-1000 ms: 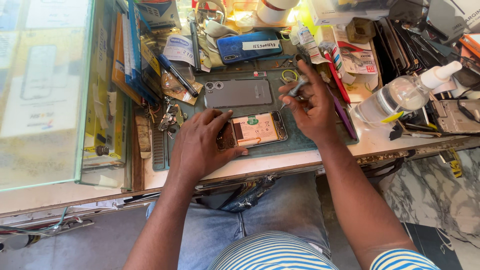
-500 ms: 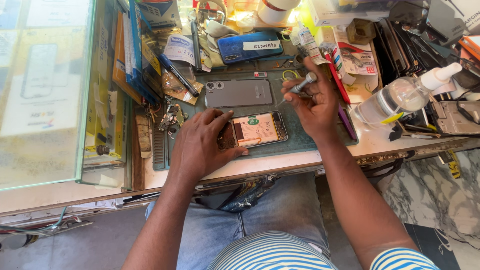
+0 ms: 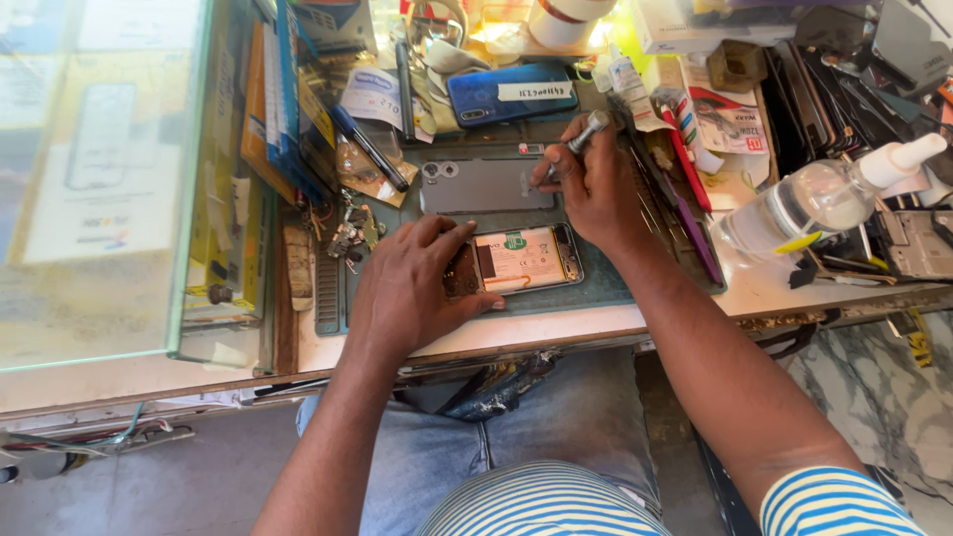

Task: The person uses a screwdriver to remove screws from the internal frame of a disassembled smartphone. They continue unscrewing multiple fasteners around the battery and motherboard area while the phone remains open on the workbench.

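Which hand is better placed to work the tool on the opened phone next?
Likely the right hand: it already grips the metal screwdriver, just beyond the opened phone. The left hand lies on the phone's left end, steadying it on the green mat.

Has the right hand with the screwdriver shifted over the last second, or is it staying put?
Yes. The right hand has moved up and slightly left, away from the opened phone and toward the grey back cover, still gripping the screwdriver.
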